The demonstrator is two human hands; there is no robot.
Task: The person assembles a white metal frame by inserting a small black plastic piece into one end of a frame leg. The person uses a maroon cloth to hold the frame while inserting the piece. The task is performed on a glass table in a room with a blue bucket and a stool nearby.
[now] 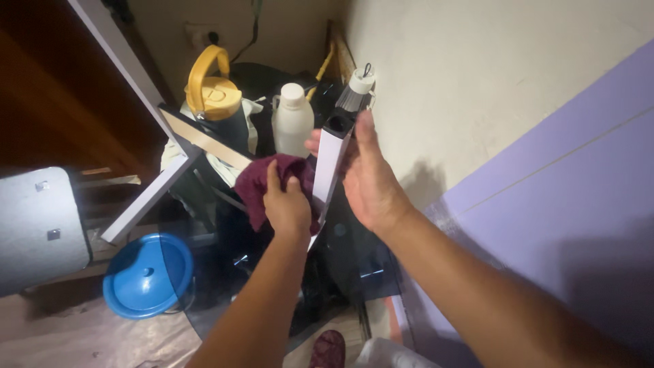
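White square tube (332, 163), a hollow metal leg with a dark open end at its top, stands nearly upright at the centre of the head view, in front of a cream wall (477, 82). The right hand (368, 180) steadies it from the wall side, palm flat against one face, thumb running up toward the open end and fingertips showing past the far edge. The left hand (287, 204) is closed on a maroon cloth (262, 184) and presses it against the opposite face, lower down. Judged from its straight edges and thin wall, the tube is stiff and probably light; its smooth painted faces look slippery, so a wrap across two opposite faces near mid-length would hold better than a pinch at the end. The cloth is soft and bunches readily. Behind stand a white plastic bottle (293, 123), a dark jug with a yellow lid and handle (212, 92) and a small brush with a white cap (355, 92). A blue lid (146, 276) lies at lower left.
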